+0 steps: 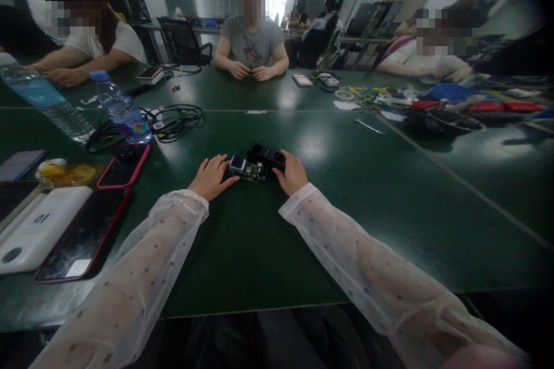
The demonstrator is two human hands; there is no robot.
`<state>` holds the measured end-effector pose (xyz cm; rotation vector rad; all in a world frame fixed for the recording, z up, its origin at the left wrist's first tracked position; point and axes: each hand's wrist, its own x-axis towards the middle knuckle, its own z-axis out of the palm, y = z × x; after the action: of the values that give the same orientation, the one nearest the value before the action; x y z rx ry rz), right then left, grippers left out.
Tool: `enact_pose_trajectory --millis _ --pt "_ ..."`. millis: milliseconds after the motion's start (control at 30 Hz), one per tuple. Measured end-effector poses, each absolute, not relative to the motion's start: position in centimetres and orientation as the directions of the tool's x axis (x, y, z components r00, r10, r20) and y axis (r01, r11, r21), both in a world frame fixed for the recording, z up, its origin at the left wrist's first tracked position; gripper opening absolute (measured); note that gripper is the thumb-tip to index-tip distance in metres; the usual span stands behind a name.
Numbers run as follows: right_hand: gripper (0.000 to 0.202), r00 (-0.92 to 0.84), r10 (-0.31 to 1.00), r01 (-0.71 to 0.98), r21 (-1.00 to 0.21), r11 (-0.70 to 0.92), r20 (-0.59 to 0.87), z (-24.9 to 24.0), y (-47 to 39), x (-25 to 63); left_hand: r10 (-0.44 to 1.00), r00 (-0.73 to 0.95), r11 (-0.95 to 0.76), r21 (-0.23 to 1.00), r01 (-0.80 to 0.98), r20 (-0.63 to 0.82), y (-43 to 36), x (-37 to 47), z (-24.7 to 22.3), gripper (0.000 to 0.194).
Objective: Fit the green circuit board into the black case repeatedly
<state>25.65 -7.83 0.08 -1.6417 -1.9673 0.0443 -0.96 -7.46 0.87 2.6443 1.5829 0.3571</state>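
Note:
A small green circuit board (250,172) with a little screen lies on the green table in front of me. My left hand (212,177) is at its left end, thumb along the near edge and fingers on the far side. Just behind and to the right of the board is a black plastic casing (265,153) with an opening and small buttons or slots. My right hand (292,174) grips the casing's right end between thumb and fingers. The board and casing overlap in view; whether they touch, I cannot tell.
On the left are phones (86,236), a white device (45,228), a yellow item in plastic (71,173), two water bottles (119,106) and coiled black cables (182,121). A wrench (369,127) and a tangled heap of wires (454,106) lie right. Several people sit around.

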Motion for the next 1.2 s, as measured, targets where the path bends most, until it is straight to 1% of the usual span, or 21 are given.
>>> enact_pose_trajectory --millis 467,633,833,1033,1200 --pt "0.058 -0.072 0.919 0.891 -0.388 0.234 0.387 0.12 -7.91 25.55 0.876 0.454 -0.479 0.179 0.859 0.164 -7.55 -1.00 1.01 0.068" --pt "0.058 -0.081 0.907 0.882 -0.395 0.258 0.412 -0.01 -7.91 25.62 0.874 0.456 -0.482 0.188 0.856 0.165 -7.46 -1.05 0.98 0.067" --pt "0.058 -0.075 0.905 0.877 -0.404 0.260 0.419 -0.10 -7.84 25.67 0.878 0.449 -0.475 0.175 0.862 0.167 -7.48 -0.95 0.94 0.067" --pt "0.058 -0.072 0.920 0.888 -0.396 0.235 0.385 0.10 -7.84 25.65 0.875 0.452 -0.478 0.173 0.861 0.171 -7.37 -0.98 0.75 0.068" --pt "0.058 -0.084 0.912 0.879 -0.400 0.258 0.402 0.14 -7.89 25.74 0.873 0.455 -0.483 0.176 0.858 0.174 -7.44 -1.04 0.82 0.067"
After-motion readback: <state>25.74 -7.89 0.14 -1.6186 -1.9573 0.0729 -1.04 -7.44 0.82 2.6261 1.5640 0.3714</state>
